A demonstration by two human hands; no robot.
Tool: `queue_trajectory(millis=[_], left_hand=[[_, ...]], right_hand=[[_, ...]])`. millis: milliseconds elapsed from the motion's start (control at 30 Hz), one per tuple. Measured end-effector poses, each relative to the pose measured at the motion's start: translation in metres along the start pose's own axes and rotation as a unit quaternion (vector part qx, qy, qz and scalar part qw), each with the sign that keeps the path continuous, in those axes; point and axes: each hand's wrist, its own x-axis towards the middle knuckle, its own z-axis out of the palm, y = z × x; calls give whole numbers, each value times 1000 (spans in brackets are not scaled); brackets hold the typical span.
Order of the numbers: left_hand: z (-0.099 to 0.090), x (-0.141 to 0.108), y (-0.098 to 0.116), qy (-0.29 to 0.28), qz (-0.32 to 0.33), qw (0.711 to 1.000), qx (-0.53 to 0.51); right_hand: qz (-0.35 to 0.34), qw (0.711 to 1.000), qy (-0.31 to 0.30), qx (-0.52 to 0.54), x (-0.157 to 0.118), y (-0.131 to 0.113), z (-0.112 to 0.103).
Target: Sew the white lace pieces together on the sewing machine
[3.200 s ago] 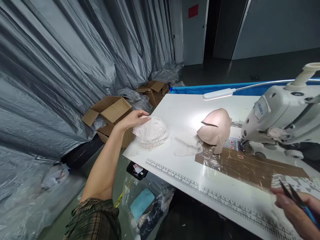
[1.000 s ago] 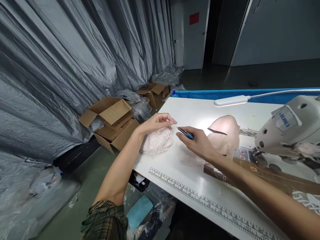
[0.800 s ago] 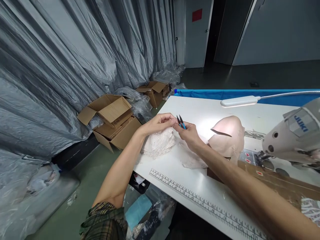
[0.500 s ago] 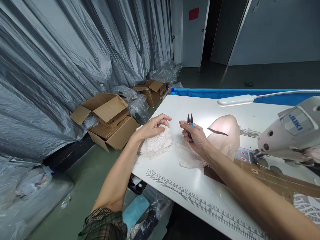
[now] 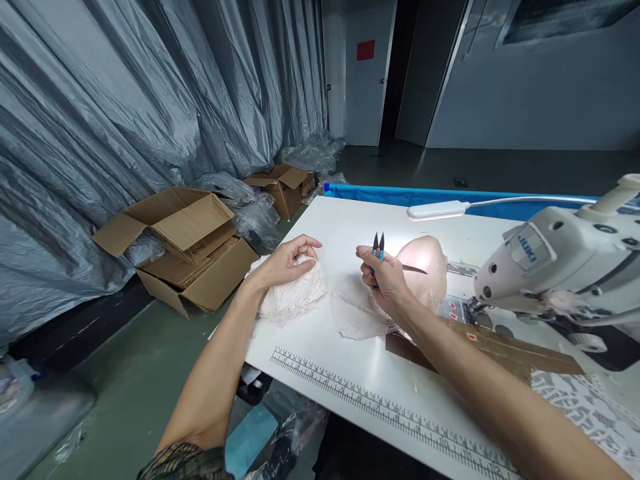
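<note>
My left hand [image 5: 289, 263] lies over a stack of white lace pieces [image 5: 293, 297] near the table's left edge, its thumb and fingers apart. In my right hand [image 5: 387, 277] are blue-handled thread snips [image 5: 379, 248], their two dark blades pointing up and slightly apart. Under and behind that hand is a pale pink molded bra cup [image 5: 427, 263]. A sheer lace piece [image 5: 360, 317] spreads to its left, flat on the table. A dark pointed sliver [image 5: 414, 269] shows against the cup beside my right hand; I cannot tell what it is.
A white sewing machine [image 5: 550, 260] stands at the right of the white table [image 5: 320, 220]. Above the cup hangs a lamp [image 5: 436, 211]. A printed ruler [image 5: 390, 408] runs along the front edge. Patterned lace [image 5: 585, 400] lies front right, cardboard boxes [image 5: 200, 267] on the floor left.
The view has swung to the right, so more of the sewing machine shows. Both hands keep nearly the same places on the table; the snips stay in my right hand.
</note>
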Motion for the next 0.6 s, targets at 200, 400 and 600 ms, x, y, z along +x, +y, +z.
queue_trajectory(millis=[200, 400, 600], left_hand=[[2, 1, -4, -10, 10, 1000, -7], [5, 5, -17, 5, 17, 1000, 14], [3, 5, -21, 13, 5, 998, 65]], right_hand=[[-11, 999, 32, 11, -2, -2, 12], [99, 993, -23, -54, -23, 0, 25], [251, 889, -288, -253, -120, -16, -11]])
